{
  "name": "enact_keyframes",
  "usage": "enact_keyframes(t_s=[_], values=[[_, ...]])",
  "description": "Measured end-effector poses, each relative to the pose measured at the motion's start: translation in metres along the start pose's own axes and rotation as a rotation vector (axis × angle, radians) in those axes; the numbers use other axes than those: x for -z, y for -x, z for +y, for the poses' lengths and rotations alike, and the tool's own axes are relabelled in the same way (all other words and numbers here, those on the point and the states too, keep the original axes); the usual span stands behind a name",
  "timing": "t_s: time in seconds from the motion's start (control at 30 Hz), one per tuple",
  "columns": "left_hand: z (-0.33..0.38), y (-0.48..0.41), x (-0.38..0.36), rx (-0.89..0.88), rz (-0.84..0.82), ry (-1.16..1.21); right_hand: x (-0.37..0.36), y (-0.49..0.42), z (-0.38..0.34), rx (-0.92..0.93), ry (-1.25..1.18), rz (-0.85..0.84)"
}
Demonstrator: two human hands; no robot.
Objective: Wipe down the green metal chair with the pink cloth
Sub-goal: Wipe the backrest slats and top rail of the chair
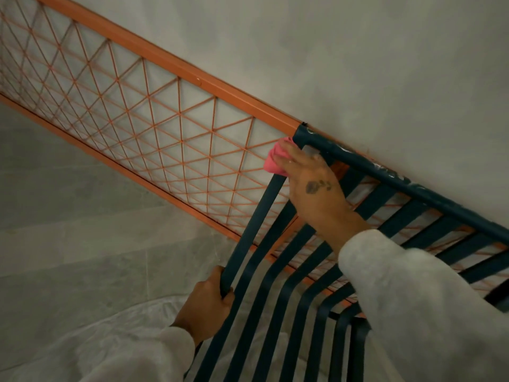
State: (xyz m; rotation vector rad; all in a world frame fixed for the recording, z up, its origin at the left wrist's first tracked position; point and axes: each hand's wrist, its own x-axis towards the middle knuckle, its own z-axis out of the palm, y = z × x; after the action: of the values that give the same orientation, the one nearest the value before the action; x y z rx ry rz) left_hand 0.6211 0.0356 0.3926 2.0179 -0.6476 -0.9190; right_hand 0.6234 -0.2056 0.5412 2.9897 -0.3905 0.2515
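Note:
The dark green metal chair (278,288) fills the lower right, its flat slats curving up from the seat to a top rail that runs toward the right edge. My right hand (311,186) presses the bunched pink cloth (274,159) against the outermost slat, just below the top left corner of the backrest. Only a small part of the cloth shows past my fingers. My left hand (205,307) is wrapped around the same outer slat lower down, at the bend between seat and back. Both sleeves are pale.
An orange metal frame with a diamond wire lattice (154,119) runs diagonally behind the chair along a grey wall (358,64). Grey floor tiles (68,230) lie at the left. A pale sheet (115,340) covers the ground under the chair.

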Motion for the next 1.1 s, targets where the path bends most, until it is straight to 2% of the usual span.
enact_keyframes(t_s=[0.07, 0.13, 0.23, 0.3, 0.37, 0.47, 0.53, 0.67, 0.73, 0.87, 1.1], values=[[0.003, 0.002, 0.000, 0.005, -0.001, 0.006, 0.000, 0.009, -0.016, -0.008, -0.065, -0.004], [0.005, 0.003, 0.000, 0.008, -0.007, 0.006, -0.013, 0.035, -0.037, 0.052, -0.089, -0.115], [0.004, 0.002, 0.001, 0.008, -0.008, -0.002, -0.044, 0.067, -0.061, -0.033, -0.441, -0.339], [0.004, 0.002, 0.000, 0.005, 0.007, -0.027, -0.043, 0.070, -0.072, -0.121, -0.607, -0.418], [0.005, 0.002, 0.000, 0.023, -0.003, -0.027, -0.019, 0.063, -0.074, -0.241, -0.679, -0.353], [0.012, -0.001, 0.007, 0.047, -0.067, -0.052, 0.028, 0.046, -0.055, -0.352, -0.760, -0.111], [0.027, -0.009, 0.017, 0.026, -0.097, -0.072, 0.052, 0.029, -0.034, -0.404, -0.705, 0.023], [0.083, -0.049, 0.043, -0.066, 0.023, -0.188, 0.084, 0.000, 0.005, -0.412, -0.577, 0.225], [0.122, -0.071, 0.055, -0.156, 0.090, -0.181, 0.084, -0.010, 0.014, -0.376, -0.491, 0.190], [0.191, -0.105, 0.067, -0.283, 0.163, -0.160, 0.070, -0.014, 0.018, -0.374, -0.435, -0.020], [0.229, -0.121, 0.063, -0.384, 0.248, -0.065, 0.079, 0.040, 0.054, -0.492, -0.453, -0.030]])
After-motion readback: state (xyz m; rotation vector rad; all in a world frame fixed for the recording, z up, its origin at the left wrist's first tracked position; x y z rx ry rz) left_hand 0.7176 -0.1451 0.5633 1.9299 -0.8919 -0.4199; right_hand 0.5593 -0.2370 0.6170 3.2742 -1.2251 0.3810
